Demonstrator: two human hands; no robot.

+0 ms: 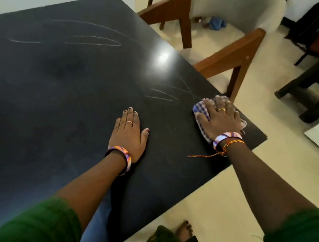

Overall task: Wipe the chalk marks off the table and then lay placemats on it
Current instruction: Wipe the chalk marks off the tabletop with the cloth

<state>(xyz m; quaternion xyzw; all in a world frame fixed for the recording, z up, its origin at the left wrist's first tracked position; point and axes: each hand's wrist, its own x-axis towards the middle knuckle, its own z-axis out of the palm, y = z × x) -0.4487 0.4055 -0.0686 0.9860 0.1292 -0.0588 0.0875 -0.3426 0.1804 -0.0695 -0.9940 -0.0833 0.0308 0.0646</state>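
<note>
Bracing flat and open-fingered on the black table (39,111), the left hand (130,134) held nothing, while farther right the right hand (219,119) pressed a checked cloth (201,110) just near of chalk marks (164,95) that wanted firm, overlapping strokes.

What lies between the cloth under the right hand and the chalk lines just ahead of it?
Nothing visible. The right hand presses the blue-and-white checked cloth flat on the black table, and the nearest white chalk lines lie just beyond it on bare surface. The left hand rests off to the side.
</note>
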